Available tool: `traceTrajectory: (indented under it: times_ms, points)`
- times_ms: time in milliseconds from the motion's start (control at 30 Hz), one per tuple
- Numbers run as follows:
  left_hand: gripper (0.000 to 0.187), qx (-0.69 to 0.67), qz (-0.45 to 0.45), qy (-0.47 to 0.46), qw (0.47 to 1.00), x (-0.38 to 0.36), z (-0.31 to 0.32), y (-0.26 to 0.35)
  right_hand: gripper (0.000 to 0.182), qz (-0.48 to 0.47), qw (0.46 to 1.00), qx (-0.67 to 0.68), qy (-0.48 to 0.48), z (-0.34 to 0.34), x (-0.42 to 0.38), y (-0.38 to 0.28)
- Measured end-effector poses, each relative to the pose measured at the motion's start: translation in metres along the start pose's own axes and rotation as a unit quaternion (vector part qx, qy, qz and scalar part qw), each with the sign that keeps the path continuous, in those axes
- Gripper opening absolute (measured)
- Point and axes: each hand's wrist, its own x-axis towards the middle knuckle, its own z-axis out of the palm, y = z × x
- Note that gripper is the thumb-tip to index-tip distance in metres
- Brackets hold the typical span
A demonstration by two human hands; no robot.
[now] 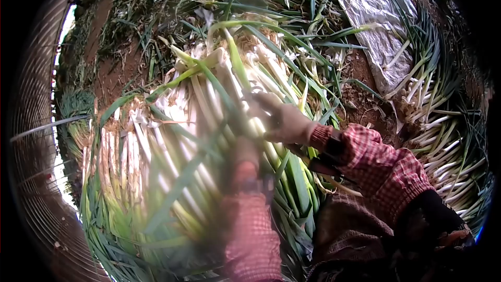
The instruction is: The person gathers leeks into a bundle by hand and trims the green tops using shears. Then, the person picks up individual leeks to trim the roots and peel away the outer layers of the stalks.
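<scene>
My right hand (286,118) reaches in from the right over a pile of leeks (209,96), its fingers bent around something near the white stalks that I cannot make out. Just left of it, my left hand (246,152) is smeared and partly hidden behind blurred green leaves. One leek (236,61) rises upright between the pile's root ends and my hands, with long leaves bending over it. Red checked sleeves cover both forearms. Brownish, untrimmed stalks (119,151) lie side by side at the left of the pile.
Loose leaves and trimmings (250,2) cover the ground beyond the pile. A silvery sheet (373,15) lies at the upper right. Another row of leeks (443,146) runs down the right side. A ribbed wall (34,120) curves along the left edge.
</scene>
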Motion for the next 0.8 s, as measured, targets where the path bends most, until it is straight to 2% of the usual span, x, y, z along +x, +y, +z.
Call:
traceTrajectory:
  times_ms: [33, 100, 133, 167, 200, 233, 267, 300, 333, 367, 467, 567, 600, 633, 667, 700, 733, 800]
  points:
    - [0.039, 0.006, 0.004, -0.017, 1.0, 0.005, 0.003, 0.0, 0.11, -0.012, 1.0, -0.016, 0.002, 0.0, 0.007, 0.001]
    - [0.044, -0.071, 0.023, -0.095, 0.993, 0.02, 0.005, -0.008, 0.11, -0.014, 0.999, -0.036, 0.007, 0.0, 0.019, 0.001]
    - [0.046, -0.098, 0.042, -0.105, 0.989, 0.027, 0.009, -0.015, 0.109, -0.005, 0.999, -0.041, 0.007, -0.002, 0.025, -0.003]
    - [0.05, -0.126, 0.059, -0.115, 0.984, 0.035, 0.013, -0.022, 0.106, 0.016, 1.0, 0.012, 0.014, -0.006, 0.034, -0.001]
    - [0.053, -0.14, 0.087, -0.097, 0.982, 0.042, 0.021, -0.03, 0.106, -0.025, 0.999, 0.011, 0.029, -0.006, 0.042, 0.0]
    - [0.06, -0.163, 0.075, -0.117, 0.977, 0.04, 0.017, -0.029, 0.105, -0.065, 0.997, 0.009, 0.045, -0.007, 0.046, -0.004]
    - [0.068, -0.186, 0.062, -0.137, 0.971, 0.039, 0.013, -0.028, 0.104, -0.045, 0.997, 0.011, 0.053, -0.009, 0.05, -0.007]
    - [0.066, -0.18, 0.04, -0.137, 0.973, 0.037, 0.011, -0.025, 0.102, -0.024, 0.998, 0.013, 0.061, -0.014, 0.053, -0.01]
    - [0.063, -0.174, 0.018, -0.138, 0.975, 0.034, 0.009, -0.022, 0.1, -0.028, 0.994, 0.09, 0.047, -0.016, 0.056, -0.008]
    - [0.061, -0.168, -0.004, -0.137, 0.976, 0.032, 0.006, -0.02, 0.1, -0.028, 0.997, 0.062, 0.022, -0.017, 0.054, -0.004]
    - [0.055, -0.132, 0.077, -0.168, 0.974, 0.027, -0.002, -0.022, 0.101, -0.015, 1.0, 0.016, -0.011, -0.017, 0.044, 0.005]
    - [0.053, -0.069, 0.132, -0.17, 0.974, 0.032, 0.003, -0.029, 0.105, -0.017, 0.994, 0.096, 0.043, -0.022, 0.041, 0.009]
    - [0.053, -0.061, 0.132, -0.162, 0.976, 0.036, 0.006, -0.03, 0.105, -0.012, 0.995, 0.104, 0.001, -0.024, 0.039, 0.009]
    - [0.052, -0.053, 0.132, -0.154, 0.978, 0.04, 0.01, -0.03, 0.103, -0.002, 0.998, 0.052, -0.043, -0.025, 0.033, -0.002]
    - [0.052, -0.062, 0.114, -0.141, 0.981, 0.043, 0.016, -0.031, 0.103, -0.048, 0.997, -0.001, -0.052, -0.024, 0.031, 0.004]
    - [0.051, -0.101, 0.085, -0.178, 0.975, 0.05, 0.016, -0.036, 0.103, -0.093, 0.992, -0.053, -0.062, -0.021, 0.027, 0.01]
    - [0.049, -0.137, 0.052, -0.212, 0.966, 0.052, 0.012, -0.039, 0.102, -0.025, 0.997, 0.0, -0.078, -0.027, 0.014, -0.001]
    - [0.037, -0.177, 0.135, -0.066, 0.973, 0.014, 0.016, -0.043, 0.099, 0.009, 0.998, 0.056, -0.027, -0.035, -0.012, 0.013]
